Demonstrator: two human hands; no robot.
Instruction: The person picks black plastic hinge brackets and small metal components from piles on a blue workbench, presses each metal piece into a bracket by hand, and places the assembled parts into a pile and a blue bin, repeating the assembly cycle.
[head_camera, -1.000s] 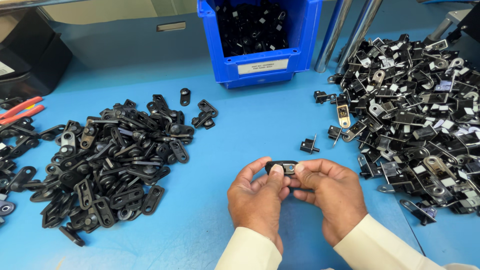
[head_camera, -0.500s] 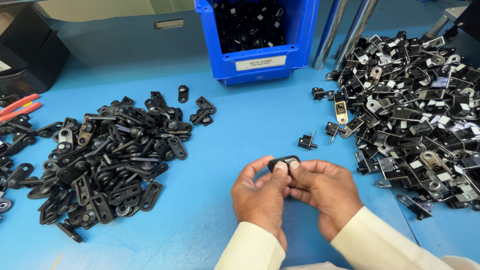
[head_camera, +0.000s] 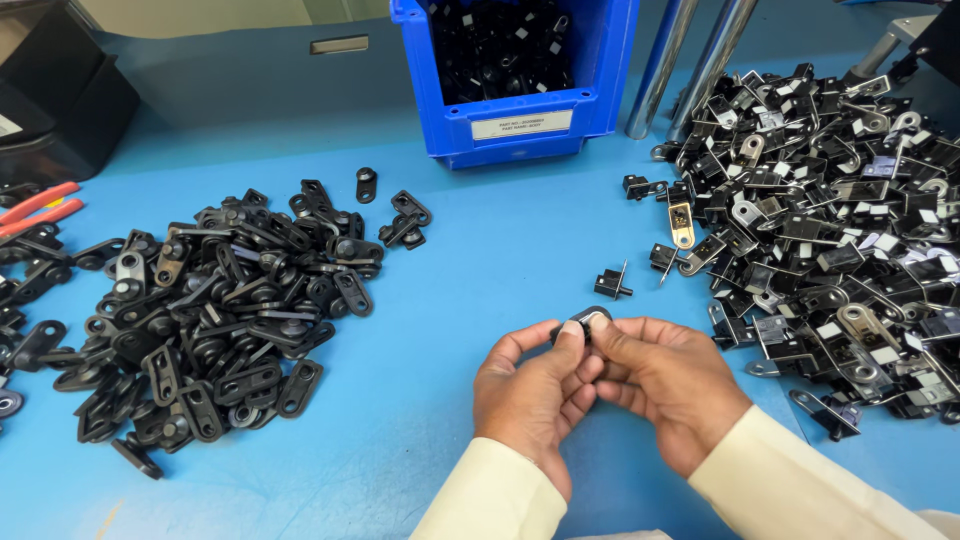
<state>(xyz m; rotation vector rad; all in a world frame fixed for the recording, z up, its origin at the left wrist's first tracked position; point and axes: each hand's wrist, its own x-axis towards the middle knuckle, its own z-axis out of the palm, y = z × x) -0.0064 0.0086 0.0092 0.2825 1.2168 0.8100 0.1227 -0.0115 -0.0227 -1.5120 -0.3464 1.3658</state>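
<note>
My left hand (head_camera: 535, 395) and my right hand (head_camera: 668, 385) meet over the blue table (head_camera: 480, 260), both pinching one small black plastic part (head_camera: 588, 321) with a pale face between thumbs and fingertips. Most of the part is hidden by my fingers. A heap of flat black link-shaped parts (head_camera: 200, 310) lies to the left. A larger heap of black and metal clip parts (head_camera: 840, 230) lies to the right, close to my right hand.
A blue bin (head_camera: 520, 120) holding black parts stands at the back centre. Two metal poles (head_camera: 690, 60) rise beside it. One small black piece (head_camera: 612, 284) lies loose just beyond my hands. Red-handled pliers (head_camera: 35, 208) and a black box (head_camera: 60, 100) are at far left.
My hands have shifted slightly to the right and away from me with the part, and my fingers now cover more of it.
</note>
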